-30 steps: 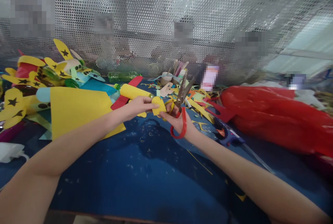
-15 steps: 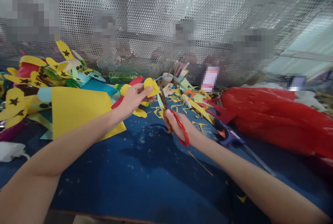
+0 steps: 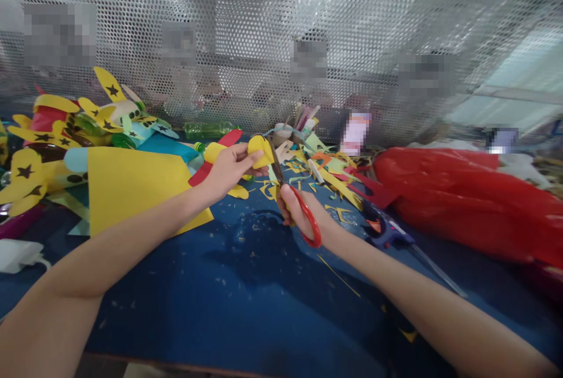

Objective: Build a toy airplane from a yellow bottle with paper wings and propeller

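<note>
My left hand (image 3: 229, 168) pinches a small yellow paper piece (image 3: 259, 150) held up over the blue table (image 3: 246, 296). My right hand (image 3: 295, 212) grips red-handled scissors (image 3: 303, 217), whose blades point up and left and meet the right edge of the yellow piece. Both hands hover above the table's middle, close together. Small paper crumbs lie on the blue surface beneath them.
A large yellow sheet (image 3: 132, 184) lies at left beside yellow star-marked paper planes (image 3: 30, 173). Coloured paper offcuts (image 3: 334, 173) and a glue gun (image 3: 387, 230) sit behind my right hand. A red plastic bag (image 3: 466, 202) fills the right. A perforated metal screen (image 3: 281, 44) stands behind.
My left hand lifted the yellow piece up and away from me. The scissors turned from upright and open to leaning left, blades closing onto the piece.
</note>
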`<state>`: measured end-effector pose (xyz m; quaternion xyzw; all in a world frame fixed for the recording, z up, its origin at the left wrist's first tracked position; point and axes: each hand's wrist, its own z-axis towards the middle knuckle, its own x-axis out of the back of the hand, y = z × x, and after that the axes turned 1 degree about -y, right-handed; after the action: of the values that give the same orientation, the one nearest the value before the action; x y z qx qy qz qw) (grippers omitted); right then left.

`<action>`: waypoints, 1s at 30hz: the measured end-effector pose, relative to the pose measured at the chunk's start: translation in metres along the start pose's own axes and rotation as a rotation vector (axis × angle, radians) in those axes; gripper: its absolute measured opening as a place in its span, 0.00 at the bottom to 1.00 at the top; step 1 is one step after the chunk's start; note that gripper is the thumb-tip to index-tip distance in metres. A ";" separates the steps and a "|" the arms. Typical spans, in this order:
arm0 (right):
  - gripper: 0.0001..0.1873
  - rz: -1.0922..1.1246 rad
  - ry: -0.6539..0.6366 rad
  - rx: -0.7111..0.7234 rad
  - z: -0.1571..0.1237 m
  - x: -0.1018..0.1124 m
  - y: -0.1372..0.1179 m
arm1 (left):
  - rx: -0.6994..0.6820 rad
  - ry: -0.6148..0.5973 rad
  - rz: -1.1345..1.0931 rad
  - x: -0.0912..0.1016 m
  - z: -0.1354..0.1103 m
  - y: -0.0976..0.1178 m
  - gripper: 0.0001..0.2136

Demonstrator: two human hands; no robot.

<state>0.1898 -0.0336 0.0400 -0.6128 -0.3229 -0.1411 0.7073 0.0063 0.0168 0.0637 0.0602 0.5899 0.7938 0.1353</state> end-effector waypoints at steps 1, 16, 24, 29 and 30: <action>0.32 -0.017 0.010 0.008 0.000 0.000 0.000 | 0.001 -0.003 0.003 0.000 0.000 0.000 0.16; 0.33 -0.061 0.147 0.082 -0.001 -0.006 0.004 | 0.044 0.010 -0.073 -0.004 -0.002 -0.002 0.11; 0.32 -0.099 0.172 0.122 0.001 -0.006 0.007 | 0.080 0.022 -0.086 -0.004 -0.003 0.000 0.10; 0.32 -0.182 0.207 0.141 0.003 -0.003 0.008 | 0.071 0.035 -0.095 -0.003 -0.001 -0.003 0.11; 0.32 -0.188 0.207 0.134 0.003 -0.003 0.008 | 0.072 0.036 -0.098 -0.002 0.000 -0.003 0.11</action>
<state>0.1916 -0.0295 0.0320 -0.5137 -0.3128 -0.2473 0.7597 0.0089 0.0166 0.0605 0.0215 0.6226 0.7655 0.1610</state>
